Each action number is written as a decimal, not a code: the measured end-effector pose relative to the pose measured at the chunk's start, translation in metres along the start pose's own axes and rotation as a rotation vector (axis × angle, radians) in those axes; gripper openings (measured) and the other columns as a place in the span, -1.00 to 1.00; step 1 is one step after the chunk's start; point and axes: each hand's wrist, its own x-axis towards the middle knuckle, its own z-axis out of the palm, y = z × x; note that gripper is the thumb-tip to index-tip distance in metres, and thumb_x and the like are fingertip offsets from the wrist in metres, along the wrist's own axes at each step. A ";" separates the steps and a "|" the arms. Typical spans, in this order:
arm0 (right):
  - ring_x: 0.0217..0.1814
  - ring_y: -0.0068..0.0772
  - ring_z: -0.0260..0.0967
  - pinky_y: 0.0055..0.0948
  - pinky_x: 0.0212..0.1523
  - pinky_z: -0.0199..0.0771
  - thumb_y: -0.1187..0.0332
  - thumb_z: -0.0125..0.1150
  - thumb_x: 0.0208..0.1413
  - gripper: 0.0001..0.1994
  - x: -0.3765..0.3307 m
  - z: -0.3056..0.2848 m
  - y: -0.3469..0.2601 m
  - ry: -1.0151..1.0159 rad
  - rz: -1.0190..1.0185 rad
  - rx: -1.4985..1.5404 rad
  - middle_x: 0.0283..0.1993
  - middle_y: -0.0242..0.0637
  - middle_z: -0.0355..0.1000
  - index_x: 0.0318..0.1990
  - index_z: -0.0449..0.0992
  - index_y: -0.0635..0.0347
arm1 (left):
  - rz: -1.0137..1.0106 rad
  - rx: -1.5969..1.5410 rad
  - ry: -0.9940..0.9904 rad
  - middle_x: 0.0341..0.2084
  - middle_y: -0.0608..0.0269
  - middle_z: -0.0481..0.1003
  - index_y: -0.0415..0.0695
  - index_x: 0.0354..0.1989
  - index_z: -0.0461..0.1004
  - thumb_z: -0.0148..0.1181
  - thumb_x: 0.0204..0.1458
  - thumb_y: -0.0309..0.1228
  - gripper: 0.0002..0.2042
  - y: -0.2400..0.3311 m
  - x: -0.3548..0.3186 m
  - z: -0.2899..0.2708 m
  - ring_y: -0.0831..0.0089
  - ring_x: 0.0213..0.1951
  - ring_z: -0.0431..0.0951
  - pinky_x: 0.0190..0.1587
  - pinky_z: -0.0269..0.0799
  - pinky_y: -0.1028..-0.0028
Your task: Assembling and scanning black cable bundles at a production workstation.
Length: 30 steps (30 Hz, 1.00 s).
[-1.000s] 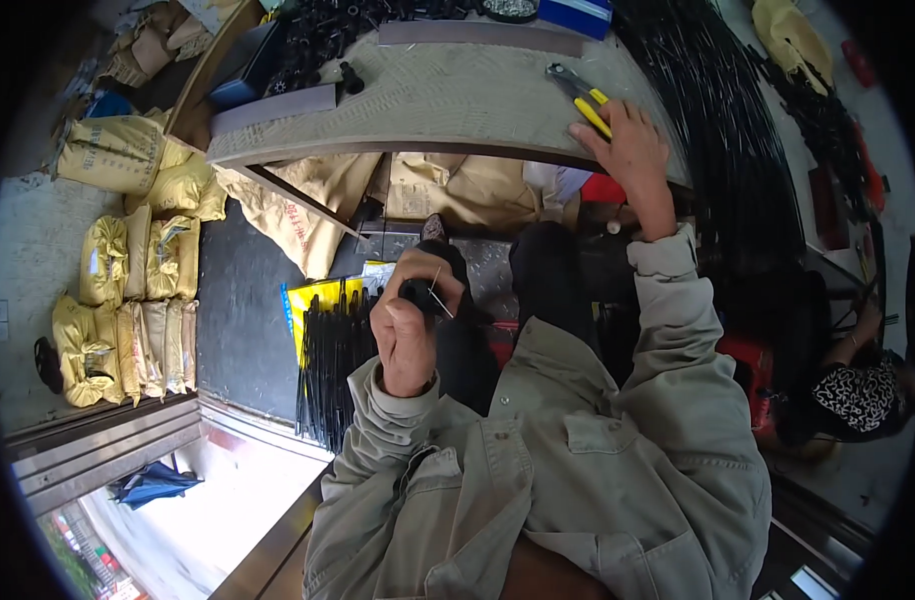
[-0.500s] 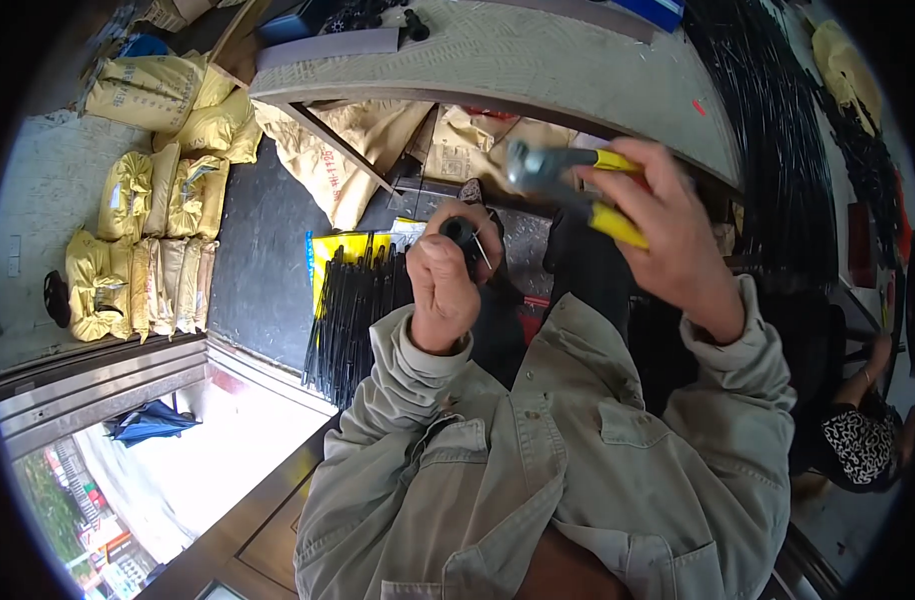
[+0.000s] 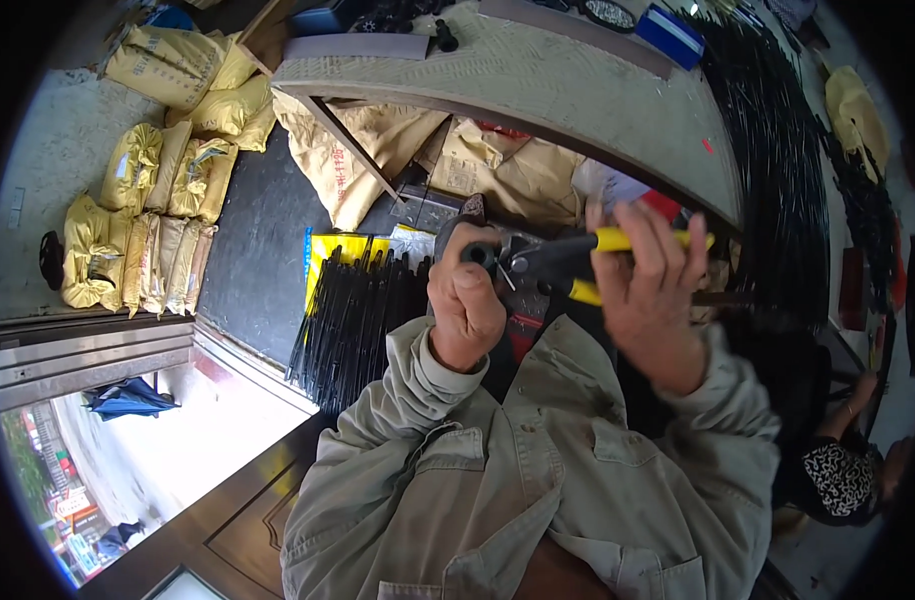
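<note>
My left hand (image 3: pixel 466 310) is closed round a black cylindrical part with a round hole (image 3: pixel 479 256), its end turned up in front of my chest. A thin silvery pin or wire (image 3: pixel 508 281) sticks out beside the hole. In my right hand (image 3: pixel 653 315) are end-cutting pincers (image 3: pixel 553 260) with black and yellow handles; the fingers lie over the upper handle and are slightly blurred. The pincers' metal head is right beside the black part, near the pin. Whether the jaws grip the pin I cannot tell.
A bundle of black rods (image 3: pixel 348 330) stands by my left forearm. Ahead runs a workbench (image 3: pixel 548 75) with a blue box (image 3: pixel 670 38) and long black rods (image 3: pixel 778 160). Yellow sacks (image 3: pixel 168 250) are stacked at left. Another person in a patterned top (image 3: pixel 840 480) is at right.
My right hand has brought the pincers down and left, from raised and apart to beside the black part. My left hand has shifted slightly right with the part in it.
</note>
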 end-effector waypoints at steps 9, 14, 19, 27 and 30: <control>-0.09 -0.25 0.33 -0.29 -0.14 0.34 0.43 0.16 0.01 -0.76 -0.017 -0.007 0.013 -0.250 0.083 0.481 -0.06 -0.20 0.31 -0.14 0.36 0.23 | 0.126 -0.211 -0.268 -0.28 0.06 0.45 -0.30 -0.13 0.37 -0.08 0.11 0.01 -0.48 -0.003 0.004 -0.012 0.37 -0.32 0.47 -0.25 0.34 0.51; -0.26 -0.21 0.39 -0.40 -0.27 0.40 0.42 0.23 -0.05 -0.62 0.009 -0.032 0.073 -1.414 0.181 1.555 -0.15 -0.18 0.37 -0.08 0.25 0.29 | 0.232 -0.328 -0.827 -0.15 0.05 0.42 -0.25 0.01 0.30 0.23 -0.07 -0.14 -0.46 0.012 0.018 -0.038 0.29 -0.26 0.47 -0.18 0.34 0.50; -0.32 -0.19 0.45 -0.41 -0.31 0.42 0.43 0.25 -0.06 -0.57 -0.006 -0.020 0.064 -1.469 0.524 1.941 -0.23 -0.17 0.42 -0.06 0.20 0.28 | 0.306 -0.206 -0.907 -0.10 0.03 0.40 -0.27 0.03 0.26 0.35 -0.23 -0.21 -0.36 0.009 0.016 -0.038 0.23 -0.18 0.48 -0.11 0.34 0.45; -0.37 -0.19 0.45 -0.37 -0.35 0.43 0.45 0.27 -0.11 -0.54 -0.016 -0.044 0.068 -1.125 0.220 1.340 -0.24 -0.16 0.42 -0.04 0.22 0.23 | 0.241 -0.176 -0.869 -0.11 0.07 0.41 -0.20 0.01 0.28 0.35 -0.23 -0.28 -0.42 0.009 0.013 -0.030 0.18 -0.15 0.48 -0.12 0.37 0.38; -0.36 -0.14 0.43 -0.37 -0.33 0.42 0.46 0.28 -0.15 -0.52 -0.016 -0.038 0.075 -1.587 0.742 2.019 -0.24 -0.13 0.40 -0.03 0.24 0.20 | 0.312 -0.316 -0.994 -0.15 0.08 0.42 -0.19 -0.01 0.28 0.35 -0.23 -0.29 -0.43 0.007 0.011 -0.025 0.17 -0.18 0.49 -0.15 0.37 0.39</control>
